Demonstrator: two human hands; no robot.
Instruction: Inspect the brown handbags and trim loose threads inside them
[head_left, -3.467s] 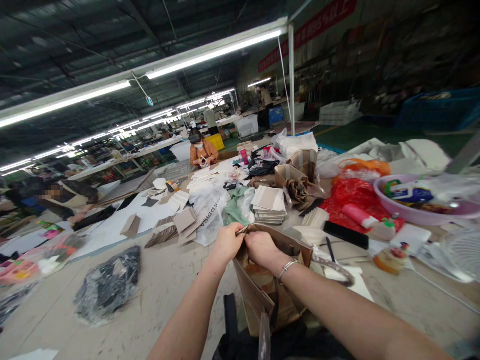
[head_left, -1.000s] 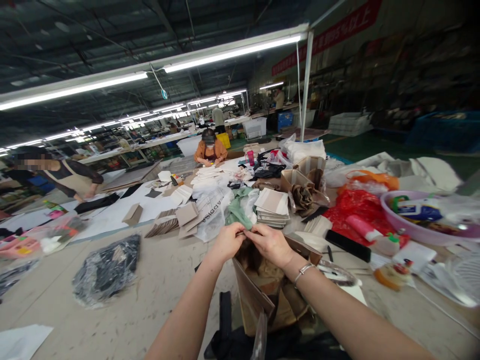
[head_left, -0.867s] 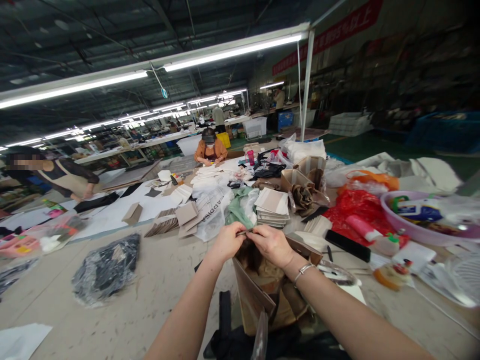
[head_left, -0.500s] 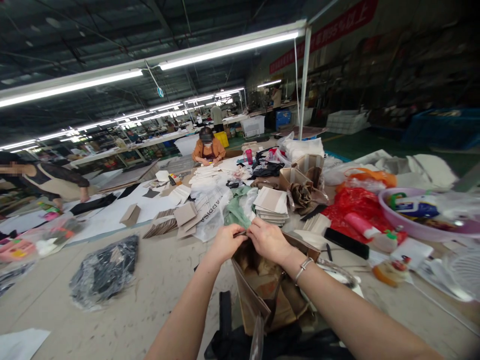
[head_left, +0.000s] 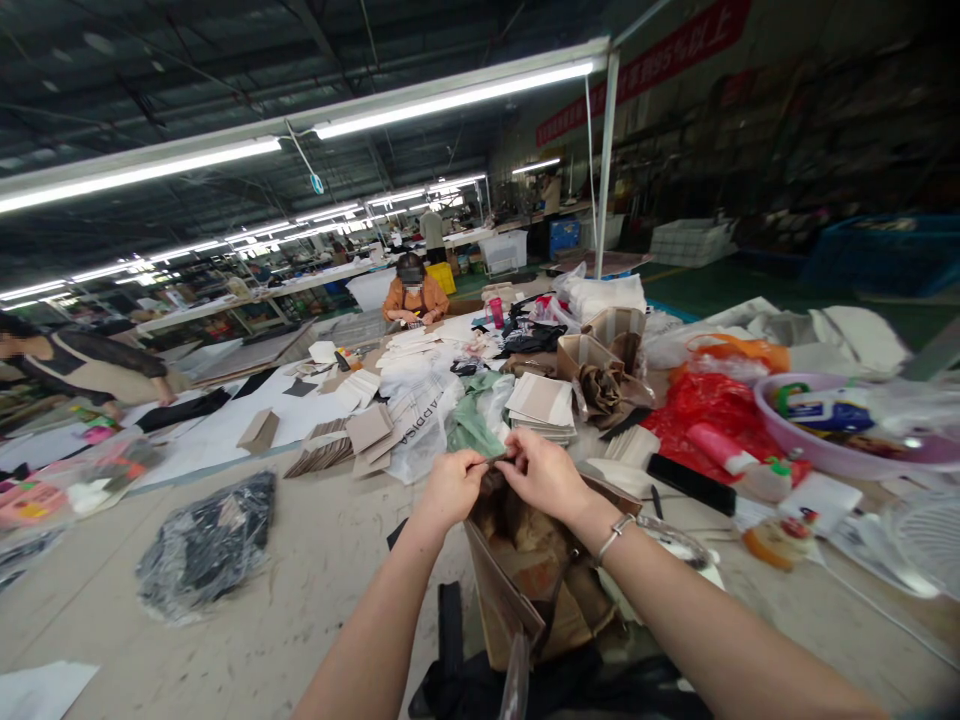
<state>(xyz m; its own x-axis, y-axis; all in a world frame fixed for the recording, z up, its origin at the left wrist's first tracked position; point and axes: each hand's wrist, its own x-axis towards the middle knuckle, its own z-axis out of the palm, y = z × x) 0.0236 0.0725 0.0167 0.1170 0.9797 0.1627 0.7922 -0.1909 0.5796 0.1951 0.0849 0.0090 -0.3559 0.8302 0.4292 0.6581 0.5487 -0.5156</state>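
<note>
Head view: the open brown tote bag (head_left: 501,592) is positioned at 6 o'clock. Its far rim (head_left: 496,460) is pinched by the left hand (head_left: 450,488) and right hand (head_left: 549,480). The gap between them is slightly widened; grip adjustment, not release, is suggested.

right hand (head_left: 551,478) — higher at bag (head_left: 504,590) | fingers (head_left: 527,446) seemingly wider apart
</note>
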